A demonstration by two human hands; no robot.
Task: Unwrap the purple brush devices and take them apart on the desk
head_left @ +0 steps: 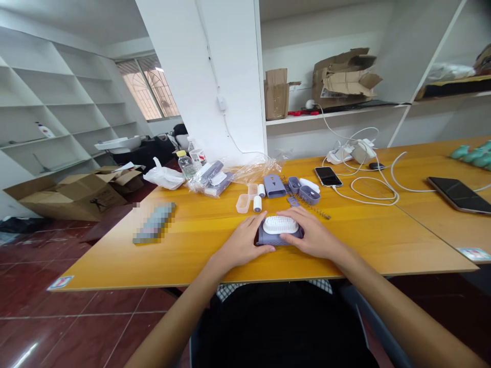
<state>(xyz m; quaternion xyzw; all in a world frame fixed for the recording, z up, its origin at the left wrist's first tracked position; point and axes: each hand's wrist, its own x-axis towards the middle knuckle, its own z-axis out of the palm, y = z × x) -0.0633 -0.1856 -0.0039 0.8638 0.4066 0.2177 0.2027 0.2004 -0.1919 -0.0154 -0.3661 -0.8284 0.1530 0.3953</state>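
Near the table's front edge lies a grey-purple plastic case (pixel 276 239) with a white oval bristled brush head (pixel 281 225) on top. My left hand (pixel 245 237) is wrapped round the case's left end, thumb along its front. My right hand (pixel 310 232) grips the right end, its thumb against the front of the brush head. Just beyond them are another grey-purple case (pixel 274 185), small oval cups (pixel 309 194), translucent pink containers (pixel 243 203), white cylinders (pixel 257 204) and a coiled spring (pixel 319 212).
A phone (pixel 328 177) on a white cable lies behind, with chargers (pixel 362 151) to its right. Farther right lies a dark tablet (pixel 460 194). Plastic-wrapped cases (pixel 218 183), bottles (pixel 186 164) and a white bag (pixel 164 176) stand back left. A pixelated object (pixel 154 223) lies at left.
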